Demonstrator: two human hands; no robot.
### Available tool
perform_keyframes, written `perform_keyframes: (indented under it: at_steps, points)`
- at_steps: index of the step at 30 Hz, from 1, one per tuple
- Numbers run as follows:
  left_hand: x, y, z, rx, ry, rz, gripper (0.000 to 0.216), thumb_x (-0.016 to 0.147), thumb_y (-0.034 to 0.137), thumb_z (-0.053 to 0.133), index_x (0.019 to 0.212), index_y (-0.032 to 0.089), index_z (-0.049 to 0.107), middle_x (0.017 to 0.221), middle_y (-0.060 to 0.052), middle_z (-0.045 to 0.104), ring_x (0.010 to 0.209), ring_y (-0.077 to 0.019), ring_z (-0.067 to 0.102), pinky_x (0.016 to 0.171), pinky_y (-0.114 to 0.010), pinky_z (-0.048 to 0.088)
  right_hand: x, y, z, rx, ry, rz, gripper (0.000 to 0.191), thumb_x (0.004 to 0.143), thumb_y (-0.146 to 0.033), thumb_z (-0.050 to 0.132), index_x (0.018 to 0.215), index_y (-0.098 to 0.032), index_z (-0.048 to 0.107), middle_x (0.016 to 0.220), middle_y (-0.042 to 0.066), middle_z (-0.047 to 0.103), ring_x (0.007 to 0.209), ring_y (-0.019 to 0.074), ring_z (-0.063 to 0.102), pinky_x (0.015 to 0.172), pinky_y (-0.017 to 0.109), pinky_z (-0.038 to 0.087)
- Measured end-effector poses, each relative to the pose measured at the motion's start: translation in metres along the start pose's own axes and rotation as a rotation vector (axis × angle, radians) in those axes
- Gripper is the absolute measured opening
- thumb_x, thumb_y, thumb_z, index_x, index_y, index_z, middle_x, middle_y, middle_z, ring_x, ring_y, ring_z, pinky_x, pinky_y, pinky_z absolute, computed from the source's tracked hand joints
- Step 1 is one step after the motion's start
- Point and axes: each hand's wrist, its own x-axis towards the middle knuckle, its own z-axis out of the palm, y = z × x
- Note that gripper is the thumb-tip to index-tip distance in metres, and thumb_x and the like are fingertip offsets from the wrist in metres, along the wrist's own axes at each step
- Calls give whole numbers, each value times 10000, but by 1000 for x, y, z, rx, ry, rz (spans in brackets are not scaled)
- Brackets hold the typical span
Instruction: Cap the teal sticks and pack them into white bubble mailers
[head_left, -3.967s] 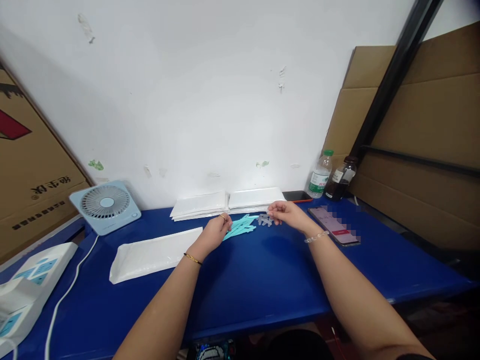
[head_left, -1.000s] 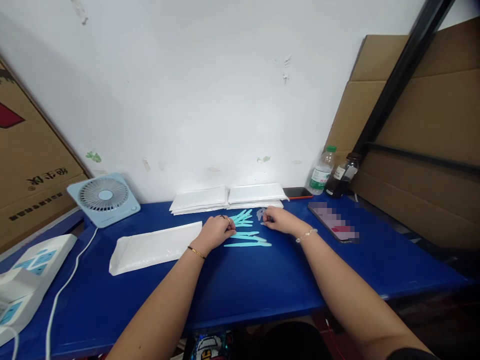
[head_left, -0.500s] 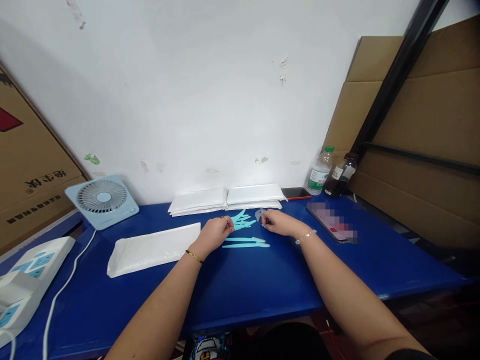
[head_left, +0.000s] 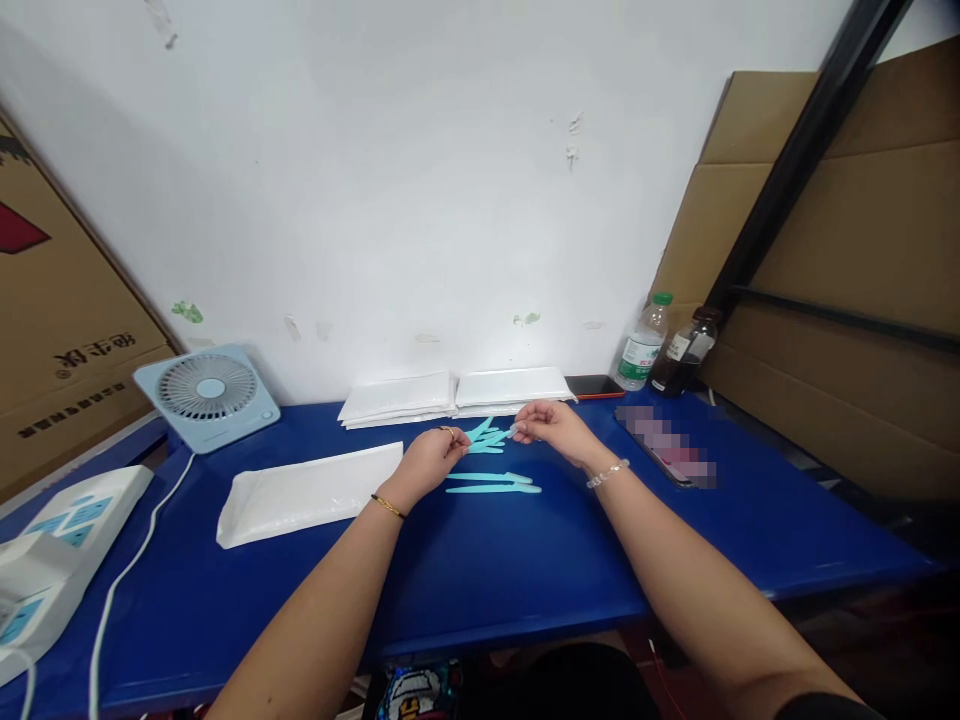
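Because it spread out flat under everything, the wide, shiny blue table looked like a good place for small, careful work. At its back, by the wall, sat two low stacks of flat white packets. One long, flat white packet lay off to the left.

The left hand had its thumb and finger pinched close together. The right hand came near from the other side, its fingertips almost closed too.

Between them lay a messy pile of thin turquoise sticks. Two loose turquoise sticks lay nearly side by side, nearer the front. The left fingers seemed to hold one stick's end, though the pile behind made it hard to see. The right fingertips seemed to pinch a tiny, see-through grey bit by the stick's far tip; whether they touched, I could not tell.

It seemed best to keep the left hand still, make the small moves with the right, and keep bit and stick in one straight line.
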Motion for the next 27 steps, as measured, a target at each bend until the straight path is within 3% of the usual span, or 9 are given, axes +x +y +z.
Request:
perform_keyframes:
  at_steps: [6,9,12,15,21,27]
  points:
    - [-1,1,3,-41,-24,28,194,862,314,470,884,201,626,763,4,636,679,-134,561,592,-231,395,-3,-1,10,-53,-64,47,329,656,-396,757,818,-140,630,721,56,703,719,170,676,661,281,520]
    - [-2,0,4,-85,-93,24,203,852,344,487,876,207,634,733,10,629,649,-130,557,565,-224,391,-3,-4,3,-143,-125,74,313,668,-379,739,836,-133,644,706,59,698,678,163,658,633,269,498]
    - [-3,0,4,-70,-88,22,231,838,390,515,901,209,644,815,-7,645,719,-145,590,614,-230,425,-2,-7,-16,-347,21,2,254,740,-360,654,857,-134,657,740,54,689,638,143,617,629,264,474]
    - [-2,-2,2,102,33,-3,228,823,381,544,938,206,636,916,-36,641,829,-180,602,697,-260,438,-1,-3,-37,-691,208,-50,160,775,-287,585,801,-157,674,750,40,680,656,148,593,637,261,445]
    - [3,-15,6,261,49,-85,188,832,321,540,954,202,620,951,-52,650,866,-190,602,734,-273,431,2,17,-42,-1064,56,-15,43,709,-172,640,748,-175,660,807,55,655,715,172,589,652,255,414]
    - [5,-18,9,267,70,-96,114,829,233,503,835,201,612,906,-44,655,831,-186,597,717,-275,406,0,11,-28,-964,-17,34,32,747,-195,615,725,-174,608,761,37,635,665,152,562,599,245,394]
